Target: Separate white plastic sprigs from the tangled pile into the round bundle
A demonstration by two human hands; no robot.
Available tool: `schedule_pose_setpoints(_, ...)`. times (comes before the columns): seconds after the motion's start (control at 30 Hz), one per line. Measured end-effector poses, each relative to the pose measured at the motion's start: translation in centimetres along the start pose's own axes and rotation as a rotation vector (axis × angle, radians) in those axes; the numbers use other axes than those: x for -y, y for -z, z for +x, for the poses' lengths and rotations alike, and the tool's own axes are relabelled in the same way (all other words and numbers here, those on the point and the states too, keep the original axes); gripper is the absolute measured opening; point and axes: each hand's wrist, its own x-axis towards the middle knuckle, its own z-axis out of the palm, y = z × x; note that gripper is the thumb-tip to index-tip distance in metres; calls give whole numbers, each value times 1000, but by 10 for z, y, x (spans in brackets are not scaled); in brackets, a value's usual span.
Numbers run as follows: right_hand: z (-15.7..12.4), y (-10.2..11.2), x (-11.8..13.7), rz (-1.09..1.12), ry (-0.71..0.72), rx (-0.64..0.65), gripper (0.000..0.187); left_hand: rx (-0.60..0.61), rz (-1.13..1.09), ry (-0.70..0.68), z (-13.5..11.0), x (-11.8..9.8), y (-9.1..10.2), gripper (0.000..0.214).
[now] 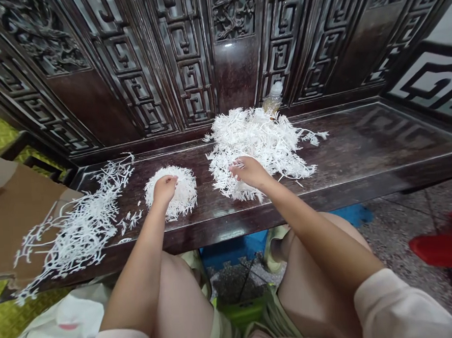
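My left hand is closed, thumb and fingers pressed together, over a round white spiky cluster. Whatever it may pinch is hidden or too small to name. My right hand reaches into the near left part of a large heap of white spiky plastic pieces. Its fingers are curled, and thin white pieces show between the thumb and fingertips. Both the cluster and the heap lie on a dark wooden bench.
Left on the bench lies a tangle of white branched stems, partly over a cardboard box. A clear bottle stands behind the heap against the carved backrest. Something red is at the right, above the floor.
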Motion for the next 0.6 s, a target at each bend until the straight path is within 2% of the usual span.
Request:
schedule_pose_setpoints(0.1,-1,-2,3,70,25,45,23,-89,164,78,4,11,3,25)
schedule_pose_setpoints(0.17,0,-2,5,68,31,48,23,-184,295,82,-1,7,3,31)
schedule_pose_setpoints(0.23,-1,-3,7,31,39,31,22,-225,321,14,-11,-6,-1,32)
schedule_pose_setpoints(0.27,-1,-4,9,8,45,16,22,-182,269,-41,-18,-15,-4,32)
schedule_pose_setpoints(0.3,-2,-6,11,-15,50,3,22,-87,183,-102,-25,-24,-8,32)
schedule_pose_setpoints(0.4,-5,-11,16,-81,78,-28,22,325,-56,-245,-51,-52,-23,36)
schedule_pose_setpoints(0.43,-6,-12,17,-102,84,-35,22,407,-77,-272,-59,-59,-27,38)
schedule_pose_setpoints(0.5,-7,-15,19,-137,102,-49,21,486,-65,-309,-73,-68,-35,38)
schedule_pose_setpoints(0.6,-8,-17,21,-174,111,-51,20,499,-11,-344,-83,-72,-39,38)
